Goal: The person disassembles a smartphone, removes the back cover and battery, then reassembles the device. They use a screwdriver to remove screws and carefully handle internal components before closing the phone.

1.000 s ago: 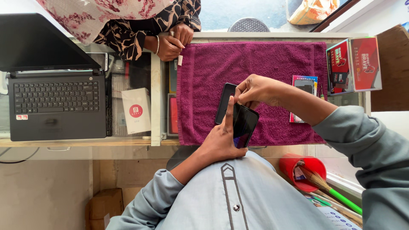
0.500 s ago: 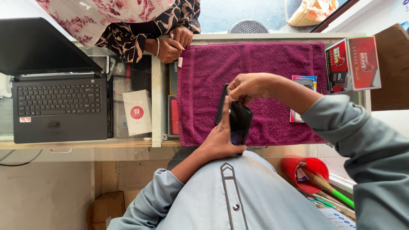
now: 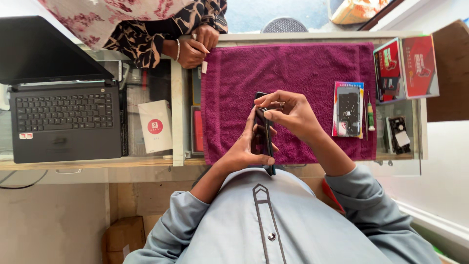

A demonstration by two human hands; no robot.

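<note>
Over the towel: I hold a slim black smartphone (image 3: 266, 142) edge-on above the magenta terry towel (image 3: 303, 68) spread on the glass counter (image 3: 178, 122).
Left hand: my left hand (image 3: 246, 149) cradles the phone from below, fingers wrapped and clamped round its body.
Right hand: my right hand (image 3: 288, 112) sits at the phone's far end, thumb and forefinger pinched together on its top edge; whether they grip a small part there I cannot tell.
Done so far: the phone is up off the towel and steadied in both hands.
Left to do: judging by the sealed-looking colourful phone-case packet (image 3: 348, 108) and the small green-handled screwdriver (image 3: 371, 116) lying untouched to the right, the fitting work seems unfinished.
</note>
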